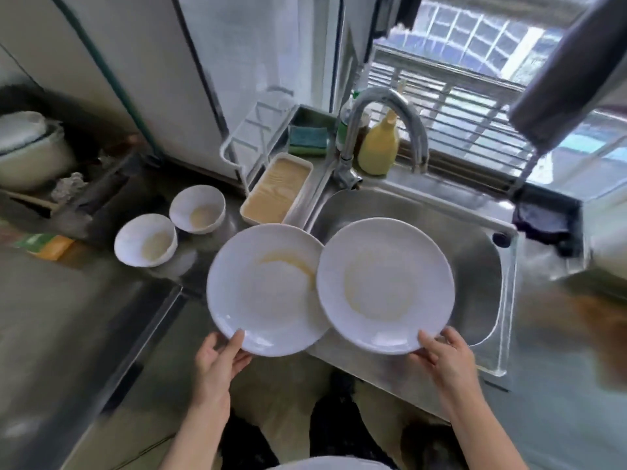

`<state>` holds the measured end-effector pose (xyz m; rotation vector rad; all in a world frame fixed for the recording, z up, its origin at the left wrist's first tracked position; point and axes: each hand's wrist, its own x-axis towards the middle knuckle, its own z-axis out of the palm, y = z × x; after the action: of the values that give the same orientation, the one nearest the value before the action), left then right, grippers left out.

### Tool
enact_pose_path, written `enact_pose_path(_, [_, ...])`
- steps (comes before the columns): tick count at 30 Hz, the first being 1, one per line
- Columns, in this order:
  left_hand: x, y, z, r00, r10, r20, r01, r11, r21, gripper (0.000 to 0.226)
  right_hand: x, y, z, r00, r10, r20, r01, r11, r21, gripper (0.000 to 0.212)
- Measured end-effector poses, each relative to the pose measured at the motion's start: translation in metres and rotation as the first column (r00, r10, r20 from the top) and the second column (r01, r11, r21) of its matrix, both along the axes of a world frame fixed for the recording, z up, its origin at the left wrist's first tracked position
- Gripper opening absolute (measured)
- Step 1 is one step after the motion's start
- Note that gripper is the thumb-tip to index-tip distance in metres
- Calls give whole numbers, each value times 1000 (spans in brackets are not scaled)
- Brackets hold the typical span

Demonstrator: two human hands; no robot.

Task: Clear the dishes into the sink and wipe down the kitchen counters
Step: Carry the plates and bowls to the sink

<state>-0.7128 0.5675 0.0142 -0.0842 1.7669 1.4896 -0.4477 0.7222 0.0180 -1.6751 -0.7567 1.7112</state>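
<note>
My left hand (220,354) pinches the near rim of a white plate (264,293) smeared with yellowish sauce, held above the counter's edge. My right hand (444,351) grips the near rim of a second white plate (383,283), which overlaps the first one's right edge and hangs over the steel sink (475,259). Two small white bowls (146,239) (197,209) with residue stand on the steel counter (84,300) to the left. A rectangular white container (276,189) of beige liquid sits beside the sink.
A curved tap (383,130) rises behind the sink, with a yellow bottle (378,147) and a green-blue sponge (307,139) beside it. A dark cloth (539,222) lies at the sink's right. A white rack (244,144) and a rice cooker (30,147) stand left.
</note>
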Motion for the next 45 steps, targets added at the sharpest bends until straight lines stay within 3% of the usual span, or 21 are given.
enact_pose_path(8, [45, 77, -18, 996, 91, 11, -90, 994, -65, 28, 54, 107, -49, 994, -26, 106, 34, 996, -79, 20])
enact_pose_path(12, [49, 83, -22, 992, 129, -3, -129, 985, -114, 9, 42, 127, -84, 992, -71, 107, 92, 976, -199, 18])
enact_pose_path(16, [49, 79, -22, 986, 167, -8, -166, 975, -145, 6, 26, 134, -119, 989, -42, 139, 80, 956, -283, 15])
enact_pose_path(21, [58, 73, -18, 979, 204, 5, -200, 966, -161, 6, -3, 136, -151, 991, 78, 104, -29, 914, -405, 23])
enact_pose_path(27, [65, 71, -12, 968, 249, 14, -244, 956, -166, 9, -36, 150, -170, 985, 171, -18, -158, 861, -483, 14])
enact_pose_path(31, [65, 71, -10, 968, 251, 19, -244, 954, -172, 10, -41, 161, -175, 930, 340, -142, -356, 728, -585, 29])
enact_pose_path(32, [65, 72, -10, 969, 247, 23, -240, 955, -175, 10, -42, 162, -173, 901, 419, -113, -398, 697, -596, 33])
enact_pose_path(34, [66, 74, -9, 970, 240, 34, -231, 958, -172, 9, -45, 161, -164, 827, 560, 48, -454, 716, -530, 31])
enact_pose_path(36, [67, 77, -8, 973, 223, 50, -212, 963, -168, 9, -46, 161, -150, 792, 566, 229, -462, 801, -381, 16])
enact_pose_path(37, [68, 79, -8, 976, 210, 58, -198, 967, -161, 9, -47, 160, -137, 828, 522, 206, -447, 836, -319, 13])
enact_pose_path(39, [72, 84, -7, 982, 177, 72, -165, 976, -144, 11, -49, 155, -100, 902, 432, -19, -421, 867, -268, 21])
enact_pose_path(42, [79, 93, -6, 987, 127, 102, -114, 985, -130, 15, -44, 137, -48, 829, 467, -307, -531, 830, -171, 25])
enact_pose_path(45, [86, 104, -6, 989, 67, 132, -52, 992, -115, 16, -32, 123, -27, 853, 454, -258, -491, 865, -101, 22])
